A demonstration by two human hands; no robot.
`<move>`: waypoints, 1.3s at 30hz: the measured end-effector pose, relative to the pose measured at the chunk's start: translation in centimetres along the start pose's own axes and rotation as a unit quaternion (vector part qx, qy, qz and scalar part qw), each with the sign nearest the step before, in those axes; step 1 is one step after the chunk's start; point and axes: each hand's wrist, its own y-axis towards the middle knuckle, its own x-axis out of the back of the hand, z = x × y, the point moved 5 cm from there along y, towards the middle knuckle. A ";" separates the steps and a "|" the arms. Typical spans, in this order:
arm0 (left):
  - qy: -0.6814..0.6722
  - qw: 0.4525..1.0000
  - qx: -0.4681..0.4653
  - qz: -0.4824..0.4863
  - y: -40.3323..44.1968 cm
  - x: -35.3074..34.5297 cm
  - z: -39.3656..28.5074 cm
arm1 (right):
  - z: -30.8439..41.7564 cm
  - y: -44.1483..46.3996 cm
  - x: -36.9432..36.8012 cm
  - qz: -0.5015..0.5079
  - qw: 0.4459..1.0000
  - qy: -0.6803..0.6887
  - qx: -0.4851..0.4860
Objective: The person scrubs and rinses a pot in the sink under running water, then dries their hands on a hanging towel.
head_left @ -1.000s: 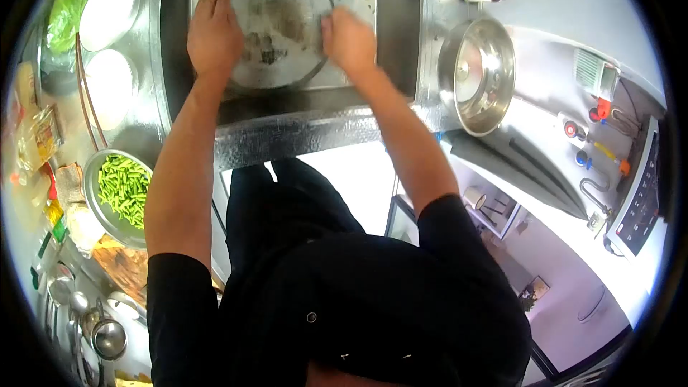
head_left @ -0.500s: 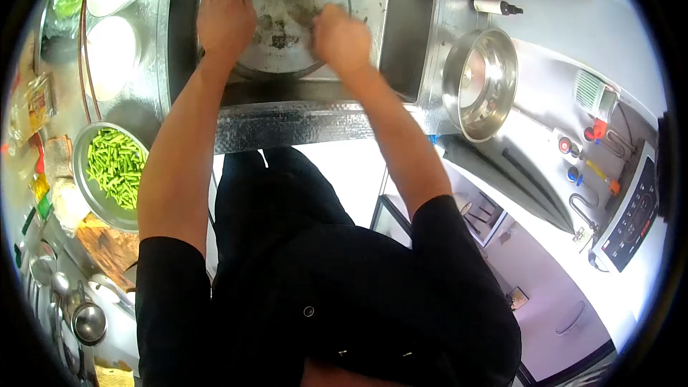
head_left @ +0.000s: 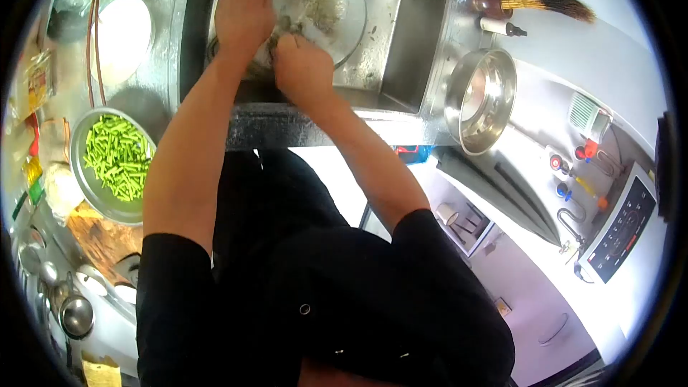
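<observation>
A large round, shallow piece of cookware [head_left: 342, 11], greyish with dark grime over its face, lies in the metal sink [head_left: 408, 50]. Whether it is a lid or a pan I cannot tell. My left hand [head_left: 245, 14] rests along its left side, fingers stretched out and pointing away from me. Close beside it, my right hand [head_left: 304, 70] is closed and pressed to the lower left part of the round surface. A small dark bit shows at its fingertips, but what the fingers hold is hidden.
Left of the sink stand a bowl of cut green vegetables [head_left: 118, 161], a white dish [head_left: 123, 39], chopsticks [head_left: 96, 39] and a wooden board [head_left: 104, 244]. On the right are a steel bowl [head_left: 481, 100], a brush [head_left: 548, 6] and a small bottle [head_left: 502, 26].
My right hand has moved left across the round surface, from its right side to near my left hand. The whole view has shifted slightly.
</observation>
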 end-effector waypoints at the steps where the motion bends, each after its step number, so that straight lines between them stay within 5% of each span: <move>1: -0.021 1.000 -0.008 -0.006 -0.1 0.2 0.1 | -0.3 0.3 0.0 0.027 1.000 0.000 -0.006; 6: 0.010 1.000 -0.004 0.004 -0.2 -0.2 0.5 | -5.6 1.1 0.6 0.089 0.992 0.007 -0.092; 9: 0.004 1.000 0.010 0.014 -0.7 -0.3 0.3 | 1.6 2.6 -0.6 0.043 0.998 0.036 -0.002; 18: -0.029 0.999 0.010 -0.010 -0.8 0.2 0.2 | -1.3 6.0 -0.2 0.059 0.998 0.002 -0.015; 19: -0.036 0.999 -0.010 -0.028 -0.1 0.3 0.4 | -1.5 4.8 0.0 0.142 0.988 0.006 -0.061; 22: 0.017 0.999 0.014 -0.034 0.0 0.4 0.0 | -1.2 -0.2 1.7 0.042 0.998 0.047 0.014; 26: -0.054 0.998 0.001 -0.030 0.0 1.1 -0.1 | -2.5 6.4 -0.5 0.075 0.996 -0.036 -0.039; 30: -0.007 0.999 0.016 -0.027 0.0 0.9 -0.2 | 0.6 0.2 2.1 -0.011 0.999 0.034 0.029; 32: 0.009 1.000 0.014 -0.021 -0.1 0.9 0.1 | -0.5 1.6 0.7 -0.003 0.996 -0.081 0.031; 36: 0.015 0.997 -0.069 -0.026 0.3 0.4 -0.4 | -2.0 5.3 1.7 0.016 0.999 -0.017 -0.049; 39: -0.005 0.999 0.016 -0.029 -0.1 0.8 -0.2 | -0.7 0.5 0.3 -0.046 0.996 -0.067 0.023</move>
